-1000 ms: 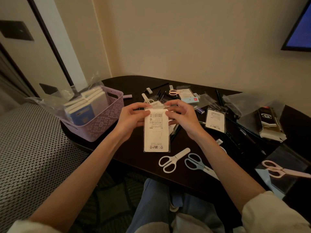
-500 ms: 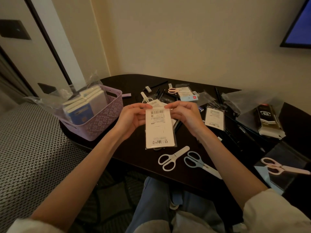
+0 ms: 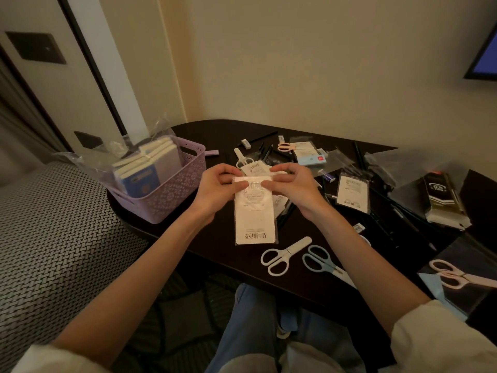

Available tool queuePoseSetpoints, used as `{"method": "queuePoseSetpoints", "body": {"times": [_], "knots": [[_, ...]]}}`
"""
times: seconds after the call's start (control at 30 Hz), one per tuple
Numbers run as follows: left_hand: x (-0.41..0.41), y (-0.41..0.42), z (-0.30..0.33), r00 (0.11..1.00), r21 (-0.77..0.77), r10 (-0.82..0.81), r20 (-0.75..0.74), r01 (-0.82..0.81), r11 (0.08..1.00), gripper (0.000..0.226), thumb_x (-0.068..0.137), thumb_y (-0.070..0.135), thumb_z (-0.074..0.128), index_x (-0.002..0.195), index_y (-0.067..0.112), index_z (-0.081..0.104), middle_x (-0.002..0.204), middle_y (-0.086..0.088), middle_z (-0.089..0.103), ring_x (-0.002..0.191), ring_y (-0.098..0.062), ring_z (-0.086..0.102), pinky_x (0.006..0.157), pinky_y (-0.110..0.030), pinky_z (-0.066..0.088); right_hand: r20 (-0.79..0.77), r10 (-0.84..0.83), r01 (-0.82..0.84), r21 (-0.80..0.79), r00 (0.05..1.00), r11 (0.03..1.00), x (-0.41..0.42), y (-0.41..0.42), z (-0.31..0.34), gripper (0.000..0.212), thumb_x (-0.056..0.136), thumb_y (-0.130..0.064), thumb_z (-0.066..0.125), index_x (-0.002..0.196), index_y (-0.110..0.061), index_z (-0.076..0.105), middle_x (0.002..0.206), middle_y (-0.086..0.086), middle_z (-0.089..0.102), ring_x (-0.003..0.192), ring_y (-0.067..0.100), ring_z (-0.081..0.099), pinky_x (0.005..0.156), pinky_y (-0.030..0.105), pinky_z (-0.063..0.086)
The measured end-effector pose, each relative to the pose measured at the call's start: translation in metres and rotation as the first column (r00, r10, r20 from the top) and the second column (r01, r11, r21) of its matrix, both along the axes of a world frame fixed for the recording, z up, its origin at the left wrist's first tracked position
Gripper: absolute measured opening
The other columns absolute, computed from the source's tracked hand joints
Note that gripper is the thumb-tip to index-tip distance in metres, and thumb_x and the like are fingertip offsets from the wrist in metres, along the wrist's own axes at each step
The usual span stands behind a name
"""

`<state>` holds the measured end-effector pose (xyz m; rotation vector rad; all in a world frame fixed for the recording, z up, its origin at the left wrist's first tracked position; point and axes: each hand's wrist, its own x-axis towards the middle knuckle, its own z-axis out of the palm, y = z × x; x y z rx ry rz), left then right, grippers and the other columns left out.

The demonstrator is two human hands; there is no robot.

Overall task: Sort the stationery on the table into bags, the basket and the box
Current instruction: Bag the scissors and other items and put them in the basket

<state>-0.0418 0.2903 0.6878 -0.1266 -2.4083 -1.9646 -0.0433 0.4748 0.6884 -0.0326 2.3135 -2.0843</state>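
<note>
Two hands pinch one white packaged card (image 3: 255,211) by its top edge above the dark table (image 3: 215,135): left hand (image 3: 218,187) on its left corner, right hand (image 3: 293,184) on its right. White scissors (image 3: 282,255) lie just nearer; the lilac basket (image 3: 172,189) of notebooks (image 3: 150,168) stands left.

Counted five pairs of scissors: white (image 3: 285,255), blue-grey (image 3: 324,263), pink near right (image 3: 457,274), pink far (image 3: 285,146), small white far (image 3: 242,158). One lilac basket (image 3: 172,195). Two erasers (image 3: 246,143) (image 3: 281,138). Two white carded packs: held (image 3: 255,211), flat (image 3: 352,193). Pens too dark to count.
</note>
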Motion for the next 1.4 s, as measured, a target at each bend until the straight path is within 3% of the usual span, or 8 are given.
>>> {"method": "queuePoseSetpoints", "body": {"times": [0.27,0.47,0.63,0.8,0.93,1.17,1.3,1.4], "knots": [[-0.002,-0.030,0.010,0.976,-0.045,0.171,-0.134,-0.178,0.983,0.038,0.084,0.006,0.070,0.115,0.017,0.051,0.086,0.011,0.066,0.072,0.006,0.067,0.061,-0.017,0.056,-0.021,0.155,-0.150,0.140,0.988,0.979,-0.025,-0.037,0.018,0.022,0.082,0.001,0.070,0.099,-0.012,0.068,0.094,-0.002,0.070,0.085,0.005,0.068,0.065,0.017,0.056],[-0.006,-0.064,0.025,0.971,0.067,0.184,-0.154,-0.176,0.982,0.020,0.090,0.015,0.066,0.109,0.011,0.066,0.092,0.003,0.074,0.087,-0.008,0.072,0.068,-0.020,0.057,-0.109,0.214,-0.210,0.042,0.971,0.977,-0.054,-0.070,0.032,0.021,0.082,-0.003,0.071,0.102,-0.010,0.068,0.100,0.004,0.073,0.092,0.012,0.071,0.076,0.026,0.059],[-0.023,-0.094,0.046,0.915,-0.088,0.225,-0.336,-0.268,0.959,0.012,0.088,0.012,0.068,0.100,0.015,0.070,0.095,-0.005,0.074,0.082,-0.005,0.072,0.068,-0.021,0.058,-0.177,0.227,-0.225,0.028,0.958,0.974,-0.078,-0.099,0.041,0.026,0.081,-0.006,0.074,0.106,-0.002,0.067,0.102,0.011,0.072,0.092,0.017,0.071,0.076,0.026,0.059],[-0.048,-0.111,0.079,0.773,-0.274,0.217,-0.596,-0.450,0.850,0.017,0.087,0.021,0.072,0.103,0.015,0.074,0.087,0.010,0.070,0.069,0.011,0.064,0.067,-0.014,0.055,-0.250,0.195,-0.194,0.029,0.948,0.981,-0.107,-0.125,0.059,0.024,0.082,-0.008,0.074,0.104,0.000,0.066,0.099,0.016,0.071,0.086,0.021,0.070,0.072,0.028,0.059],[-0.059,-0.121,0.093,0.687,-0.416,0.117,-0.717,-0.556,0.719,0.016,0.090,0.018,0.068,0.098,0.008,0.076,0.085,-0.003,0.075,0.071,-0.011,0.069,0.072,-0.022,0.055,-0.241,0.189,-0.158,0.144,0.952,0.977,-0.132,-0.136,0.055,0.027,0.085,-0.005,0.069,0.111,-0.001,0.064,0.099,0.019,0.070,0.092,0.029,0.069,0.078,0.035,0.059],[-0.076,-0.134,0.060,0.856,-0.738,-0.042,-0.515,-0.418,0.530,0.013,0.089,0.016,0.068,0.087,0.010,0.079,0.075,-0.004,0.075,0.058,-0.010,0.062,0.062,-0.005,0.036,-0.242,0.408,-0.234,0.526,0.880,0.817,-0.144,-0.132,0.013,0.037,0.089,-0.001,0.060,0.126,-0.006,0.057,0.117,0.008,0.065,0.110,0.018,0.062,0.093,0.032,0.052],[-0.094,-0.137,0.043,0.920,-0.828,-0.051,-0.389,-0.325,0.456,0.023,0.088,0.014,0.065,0.069,0.006,0.076,0.058,-0.005,0.066,0.052,-0.016,0.058,0.065,-0.025,0.050,-0.186,0.562,-0.317,0.665,0.806,0.676,-0.139,-0.136,0.003,0.047,0.091,-0.004,0.058,0.137,-0.008,0.049,0.138,0.006,0.052,0.128,0.017,0.048,0.103,0.027,0.042],[-0.100,-0.132,0.031,0.945,-0.877,-0.114,-0.305,-0.232,0.420,0.031,0.090,0.013,0.059,0.060,0.010,0.067,0.051,0.007,0.049,0.045,-0.009,0.045,0.051,-0.020,0.038,-0.177,0.608,-0.297,0.748,0.774,0.594,-0.139,-0.133,-0.002,0.044,0.092,-0.005,0.058,0.135,-0.007,0.050,0.140,0.007,0.051,0.131,0.017,0.045,0.105,0.020,0.032]]}}
